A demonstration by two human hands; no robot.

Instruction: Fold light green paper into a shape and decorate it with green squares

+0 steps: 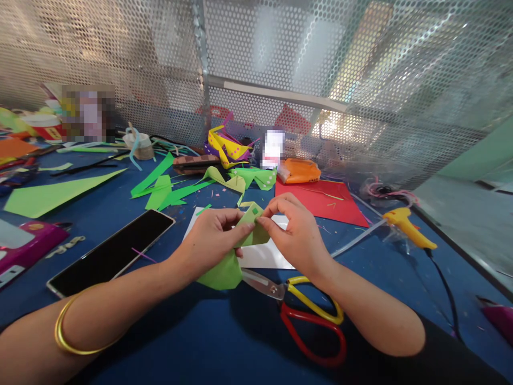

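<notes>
Both hands, left (pixel 212 240) and right (pixel 294 235), pinch a partly folded green paper (pixel 256 229) just above the scissors (pixel 298 305) on the counter (pixel 208 331), its folding seemingly begun but unfinished.

**Both hands pinched together, mid-frame**

L hand (pixel 214 238) & R hand (pixel 294 235) meet fingertip to fingertip, thumbs on top, fingers curled. Forearms angle in from bottom corners (gold bangle on L wrist). Both grips closed.
</notes>
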